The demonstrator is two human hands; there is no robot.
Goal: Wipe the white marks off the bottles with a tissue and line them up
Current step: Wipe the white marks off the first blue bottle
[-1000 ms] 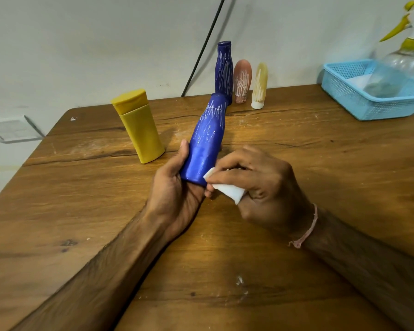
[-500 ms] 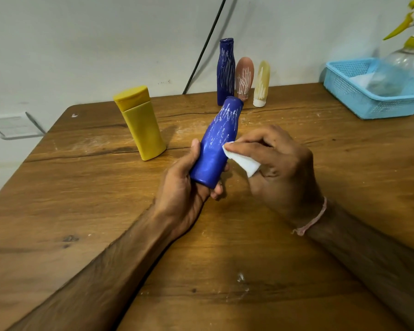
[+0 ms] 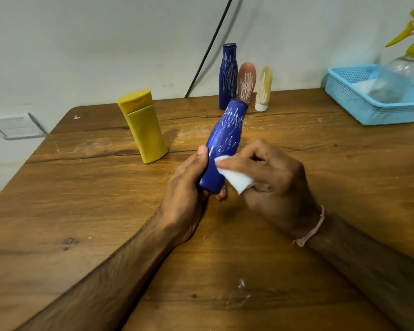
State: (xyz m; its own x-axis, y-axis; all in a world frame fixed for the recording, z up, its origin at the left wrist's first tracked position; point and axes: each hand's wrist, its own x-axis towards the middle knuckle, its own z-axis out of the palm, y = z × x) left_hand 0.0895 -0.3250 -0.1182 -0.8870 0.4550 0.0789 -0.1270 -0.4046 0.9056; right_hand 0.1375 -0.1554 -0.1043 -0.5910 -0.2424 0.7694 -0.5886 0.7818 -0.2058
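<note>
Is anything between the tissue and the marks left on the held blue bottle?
Nothing visible. The right hand presses the tissue straight onto the blue bottle gripped by the left hand; the remaining white marks lie exposed just above the tissue.

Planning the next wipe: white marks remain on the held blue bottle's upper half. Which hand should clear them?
The right hand: it already pinches the tissue against the blue bottle, just below the marks. The left hand is occupied gripping the bottle's base.
</note>
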